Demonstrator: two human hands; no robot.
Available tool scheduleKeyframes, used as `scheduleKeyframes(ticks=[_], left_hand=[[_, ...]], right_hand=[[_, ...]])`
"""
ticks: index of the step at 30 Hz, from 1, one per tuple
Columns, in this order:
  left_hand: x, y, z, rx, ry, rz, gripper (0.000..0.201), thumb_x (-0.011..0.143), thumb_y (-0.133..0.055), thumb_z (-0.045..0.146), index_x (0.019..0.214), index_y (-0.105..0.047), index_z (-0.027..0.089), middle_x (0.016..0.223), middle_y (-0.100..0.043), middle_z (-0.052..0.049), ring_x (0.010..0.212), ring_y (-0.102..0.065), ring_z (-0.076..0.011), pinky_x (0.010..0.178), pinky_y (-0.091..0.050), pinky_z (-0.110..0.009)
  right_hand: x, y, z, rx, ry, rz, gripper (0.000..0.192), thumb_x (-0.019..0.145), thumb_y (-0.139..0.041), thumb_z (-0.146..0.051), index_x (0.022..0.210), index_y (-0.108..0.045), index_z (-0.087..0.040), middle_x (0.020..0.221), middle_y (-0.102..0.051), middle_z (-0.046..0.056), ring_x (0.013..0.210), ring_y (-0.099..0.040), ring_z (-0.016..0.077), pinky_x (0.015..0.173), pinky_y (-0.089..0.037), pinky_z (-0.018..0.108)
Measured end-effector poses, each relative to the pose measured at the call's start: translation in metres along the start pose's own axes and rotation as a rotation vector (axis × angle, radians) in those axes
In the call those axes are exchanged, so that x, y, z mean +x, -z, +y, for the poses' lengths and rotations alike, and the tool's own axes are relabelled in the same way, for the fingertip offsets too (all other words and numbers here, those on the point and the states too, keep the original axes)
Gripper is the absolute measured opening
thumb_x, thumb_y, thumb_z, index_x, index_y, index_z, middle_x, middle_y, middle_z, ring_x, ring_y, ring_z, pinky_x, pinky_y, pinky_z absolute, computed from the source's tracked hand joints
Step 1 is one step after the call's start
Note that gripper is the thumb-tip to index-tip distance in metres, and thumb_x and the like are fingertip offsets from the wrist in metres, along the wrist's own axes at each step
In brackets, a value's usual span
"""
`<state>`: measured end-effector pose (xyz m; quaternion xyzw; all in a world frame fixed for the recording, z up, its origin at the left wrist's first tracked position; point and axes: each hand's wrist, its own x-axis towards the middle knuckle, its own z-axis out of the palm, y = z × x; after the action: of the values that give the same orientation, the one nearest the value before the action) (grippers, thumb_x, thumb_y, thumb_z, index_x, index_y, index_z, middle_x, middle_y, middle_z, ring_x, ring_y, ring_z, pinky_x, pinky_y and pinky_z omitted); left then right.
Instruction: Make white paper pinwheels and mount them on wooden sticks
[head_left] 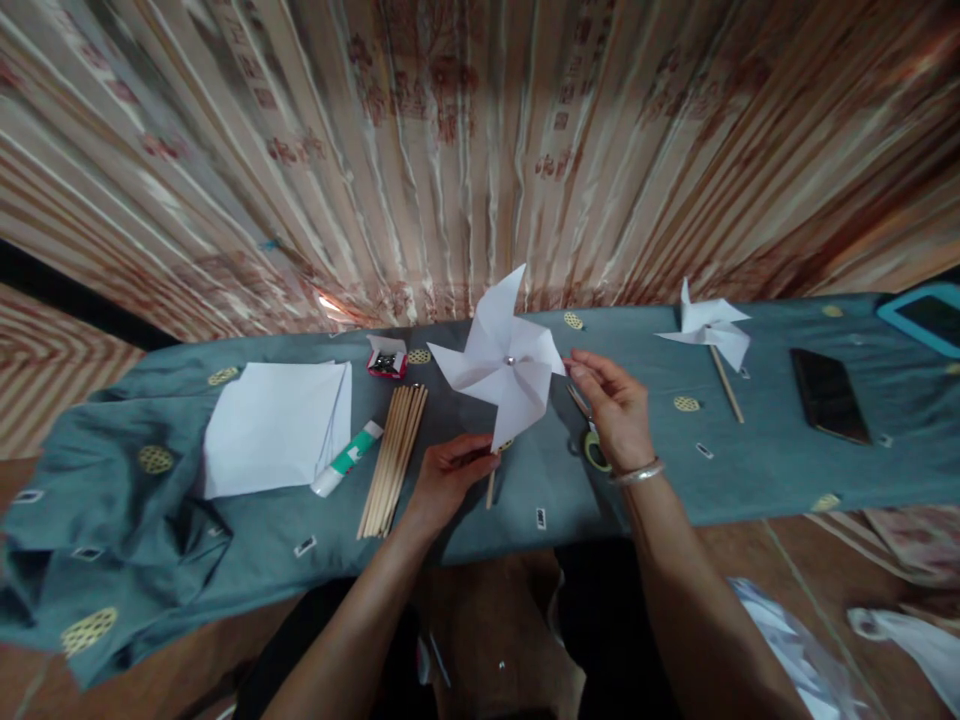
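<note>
A white paper pinwheel (pixel 504 362) with a silver pin at its hub stands upright over the grey-green cloth (pixel 750 460). My left hand (pixel 447 478) grips its wooden stick just below the paper. My right hand (pixel 615 408), a silver bangle on the wrist, touches the tip of the pinwheel's right blade with its fingertips. A second finished pinwheel (pixel 709 330) lies on the cloth to the right.
A stack of white paper (pixel 270 425), a glue stick (pixel 346 458), a bundle of wooden sticks (pixel 394 455) and a small box of pins (pixel 387 360) lie at left. Scissors (pixel 592 440) sit under my right hand. A dark phone (pixel 829 395) and a teal tablet (pixel 926 316) lie at right. A curtain hangs behind.
</note>
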<state>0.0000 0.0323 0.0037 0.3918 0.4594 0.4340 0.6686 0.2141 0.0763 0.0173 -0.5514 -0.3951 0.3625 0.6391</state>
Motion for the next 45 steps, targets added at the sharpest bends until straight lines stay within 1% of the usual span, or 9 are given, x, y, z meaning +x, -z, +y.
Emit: scheduleKeyframes(ticks=[2,5,8,15,23,31,37,41,45], left_hand=[[0.0,0.0,0.0,-0.023,-0.001,0.016,0.03,0.057,-0.086,0.03,0.084,-0.079,0.019,0.085,-0.077,-0.005,0.081,-0.068,-0.0191,0.083,-0.052,-0.033],[0.001,-0.001,-0.001,-0.078,-0.005,0.057,0.034,0.053,-0.087,0.03,0.085,-0.079,0.019,0.09,-0.077,-0.006,0.086,-0.069,-0.021,0.087,-0.053,-0.035],[0.002,-0.002,-0.001,-0.107,-0.01,0.103,0.036,0.05,-0.089,0.03,0.083,-0.079,0.018,0.089,-0.077,-0.006,0.085,-0.07,-0.0212,0.088,-0.053,-0.037],[0.001,-0.001,-0.001,-0.095,-0.018,0.132,0.036,0.052,-0.088,0.032,0.085,-0.079,0.019,0.087,-0.077,-0.006,0.081,-0.069,-0.0197,0.084,-0.054,-0.035],[0.003,-0.004,-0.006,-0.105,-0.059,0.155,0.034,0.055,-0.086,0.029,0.087,-0.079,0.02,0.089,-0.077,-0.006,0.083,-0.068,-0.02,0.085,-0.053,-0.035],[0.003,-0.006,-0.007,-0.116,-0.093,0.134,0.028,0.058,-0.083,0.024,0.086,-0.079,0.021,0.085,-0.076,-0.003,0.082,-0.068,-0.0182,0.084,-0.052,-0.033],[0.005,-0.008,-0.008,-0.128,-0.106,0.107,0.031,0.058,-0.084,0.026,0.088,-0.079,0.02,0.088,-0.077,-0.004,0.085,-0.068,-0.0194,0.087,-0.052,-0.034],[0.004,-0.008,-0.009,-0.166,-0.103,0.103,0.031,0.054,-0.087,0.027,0.083,-0.079,0.02,0.083,-0.077,-0.003,0.082,-0.069,-0.0195,0.087,-0.053,-0.035],[0.002,-0.01,-0.007,-0.178,-0.098,0.102,0.029,0.056,-0.086,0.028,0.083,-0.079,0.021,0.081,-0.076,-0.003,0.084,-0.069,-0.0204,0.09,-0.052,-0.037]], right_hand=[[-0.002,-0.001,0.0,0.017,-0.044,-0.023,0.033,0.064,-0.081,-0.04,0.091,-0.074,-0.023,0.086,-0.077,0.003,0.082,-0.07,0.0189,0.083,-0.055,0.038],[-0.005,-0.003,-0.001,0.008,-0.047,-0.052,0.029,0.062,-0.082,-0.038,0.086,-0.075,-0.024,0.08,-0.076,0.002,0.076,-0.069,0.0172,0.078,-0.055,0.035],[-0.007,-0.006,-0.005,0.029,-0.069,-0.071,0.028,0.06,-0.083,-0.035,0.084,-0.076,-0.024,0.076,-0.076,0.001,0.072,-0.068,0.0154,0.074,-0.055,0.032],[-0.02,-0.014,-0.013,0.126,-0.229,-0.14,0.028,0.054,-0.087,-0.031,0.078,-0.077,-0.024,0.073,-0.076,-0.001,0.067,-0.066,0.0121,0.073,-0.054,0.027],[-0.035,-0.027,-0.017,0.193,-0.34,-0.256,0.03,0.05,-0.09,-0.035,0.075,-0.077,-0.025,0.071,-0.075,-0.002,0.066,-0.066,0.0122,0.068,-0.054,0.025],[-0.045,-0.035,-0.012,0.194,-0.34,-0.392,0.029,0.056,-0.088,-0.035,0.081,-0.077,-0.025,0.078,-0.075,-0.001,0.072,-0.065,0.013,0.071,-0.052,0.026],[-0.05,-0.043,-0.009,0.193,-0.311,-0.488,0.027,0.061,-0.086,-0.038,0.079,-0.075,-0.023,0.073,-0.072,-0.002,0.067,-0.062,0.011,0.064,-0.049,0.023],[-0.053,-0.045,-0.012,0.125,-0.282,-0.526,0.03,0.061,-0.084,-0.044,0.079,-0.073,-0.023,0.071,-0.071,-0.002,0.065,-0.063,0.0125,0.063,-0.051,0.025],[-0.057,-0.042,-0.015,-0.011,-0.201,-0.53,0.031,0.067,-0.078,-0.05,0.078,-0.072,-0.022,0.072,-0.071,-0.001,0.066,-0.065,0.0145,0.064,-0.052,0.027]])
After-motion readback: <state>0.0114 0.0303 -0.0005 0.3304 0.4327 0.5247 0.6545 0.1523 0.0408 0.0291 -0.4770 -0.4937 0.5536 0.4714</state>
